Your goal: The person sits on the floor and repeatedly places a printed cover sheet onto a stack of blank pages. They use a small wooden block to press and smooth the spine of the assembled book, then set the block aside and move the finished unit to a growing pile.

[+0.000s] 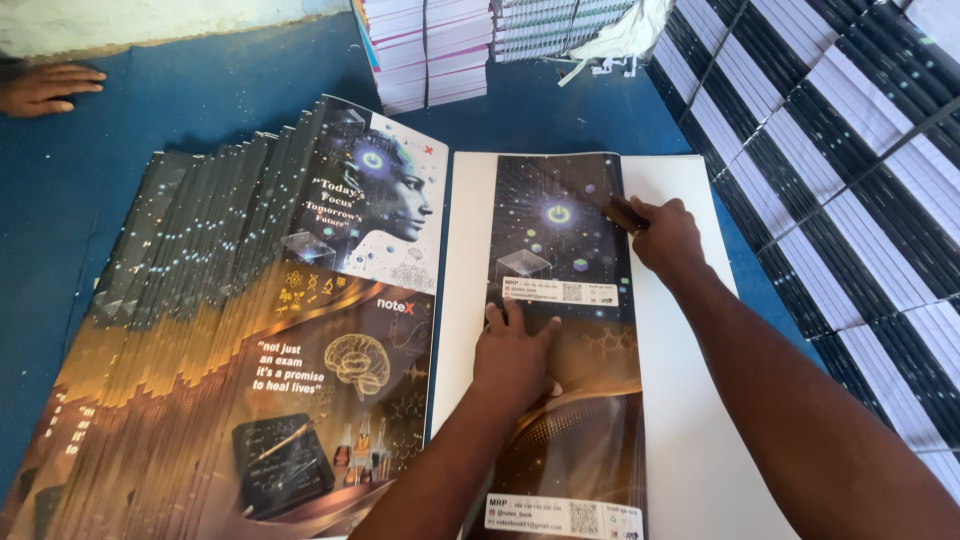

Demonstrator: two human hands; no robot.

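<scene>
At far left, another person's hand (45, 88) rests on the blue table (200, 90). A fanned pile of printed covers (250, 330) lies beside your work, apparently finished; how many remain cannot be judged. Your left hand (512, 352) presses flat, fingers spread, on the folded cover (565, 260) lying on its white sheet (680, 420). Your right hand (665, 238) grips a small dark tool (626, 212) at the fold edge. Bound stacks (850, 170) stand at right.

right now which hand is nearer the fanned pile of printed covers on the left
Left. The left hand presses flat on the folded cover sheet, just right of the fanned pile. The right hand is farther right, gripping a small dark tool.
</scene>
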